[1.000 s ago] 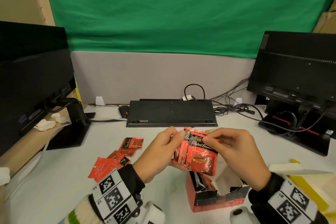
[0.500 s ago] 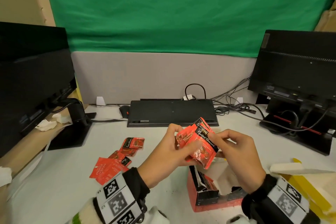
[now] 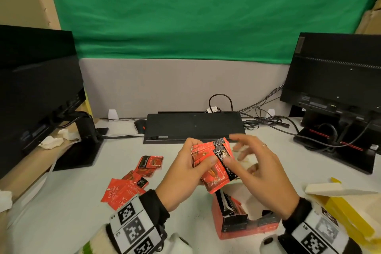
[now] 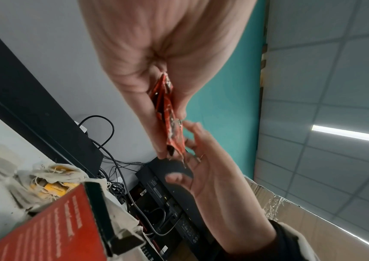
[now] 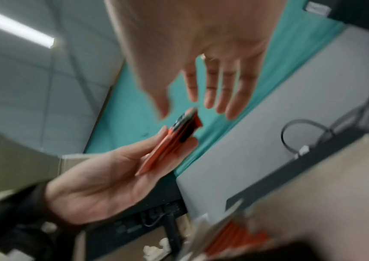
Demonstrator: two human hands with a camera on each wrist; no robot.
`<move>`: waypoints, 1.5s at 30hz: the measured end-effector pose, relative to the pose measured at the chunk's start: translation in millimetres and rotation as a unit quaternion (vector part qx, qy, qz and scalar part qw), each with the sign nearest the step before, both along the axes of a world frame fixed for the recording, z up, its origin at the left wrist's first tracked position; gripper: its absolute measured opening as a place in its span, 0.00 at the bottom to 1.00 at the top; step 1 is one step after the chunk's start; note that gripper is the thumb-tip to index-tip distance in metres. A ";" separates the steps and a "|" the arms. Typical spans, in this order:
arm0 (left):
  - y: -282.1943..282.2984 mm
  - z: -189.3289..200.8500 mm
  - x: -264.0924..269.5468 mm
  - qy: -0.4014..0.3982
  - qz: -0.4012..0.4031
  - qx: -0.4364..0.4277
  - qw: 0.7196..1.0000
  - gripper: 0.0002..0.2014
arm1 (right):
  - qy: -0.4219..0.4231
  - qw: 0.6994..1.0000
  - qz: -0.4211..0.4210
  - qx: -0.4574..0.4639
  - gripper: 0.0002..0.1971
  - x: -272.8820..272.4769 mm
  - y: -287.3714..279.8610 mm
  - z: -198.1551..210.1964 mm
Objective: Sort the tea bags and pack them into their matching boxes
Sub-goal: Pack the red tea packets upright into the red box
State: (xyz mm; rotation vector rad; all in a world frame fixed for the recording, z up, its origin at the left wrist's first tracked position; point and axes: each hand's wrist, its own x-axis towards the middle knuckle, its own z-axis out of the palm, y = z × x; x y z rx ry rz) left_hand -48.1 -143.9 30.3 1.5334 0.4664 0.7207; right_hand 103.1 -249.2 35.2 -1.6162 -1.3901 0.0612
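Fingers (image 3: pixel 203 164) of left hand (image 3: pixel 186 173) were curled round a stack of red tea bags (image 3: pixel 214 163), thumb on the front face, other fingers behind; stack was tilted, lower corner hanging just above the open red box (image 3: pixel 237 227). Left wrist view showed the same stack (image 4: pixel 168 116) edge-on, pinched between thumb and fingers. Right hand (image 3: pixel 259 175) was beside the stack, to the right of the left fingers, fingers (image 3: pixel 243 140) spread and mostly straight, blurred, holding nothing; thumb tip looked near or on the stack's black strip, contact unclear. Right wrist view was blurred: right fingers (image 5: pixel 221 88) splayed just above the stack's top edge (image 5: pixel 179 139), with the left hand (image 5: pixel 112 181) under it.

Red box sat on the surface (image 3: pixel 61 202) below both hands, lid flaps open, more bags standing inside at its left side. Loose red bags (image 3: pixel 132 179) lay flat on the surface left of the left fingers, well apart from them, in a small overlapping scatter. Yellow box (image 3: pixel 346 214) lay at the right, beyond the right wrist, its pale lid open. Black keyboard (image 3: pixel 193 128) lay beyond the fingers, with monitors far left and far right.
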 end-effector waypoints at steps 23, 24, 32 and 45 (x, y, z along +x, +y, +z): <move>-8.9 -7.6 2.8 0.029 -0.086 0.038 0.995 0.16 | -0.312 0.938 -0.068 -0.136 0.38 -6.9 -5.4 13.1; -9.4 -6.8 3.0 0.026 -0.082 0.040 0.996 0.15 | -0.313 0.936 -0.076 -0.140 0.38 -8.0 -5.3 14.1; -11.2 -3.1 2.5 0.009 -0.087 0.057 0.995 0.13 | -0.294 0.939 -0.088 -0.155 0.39 -8.6 -8.1 17.7; -3.3 2.6 0.4 0.003 -0.064 -0.009 0.998 0.15 | -0.225 0.961 0.094 -0.127 0.48 16.4 -9.7 16.6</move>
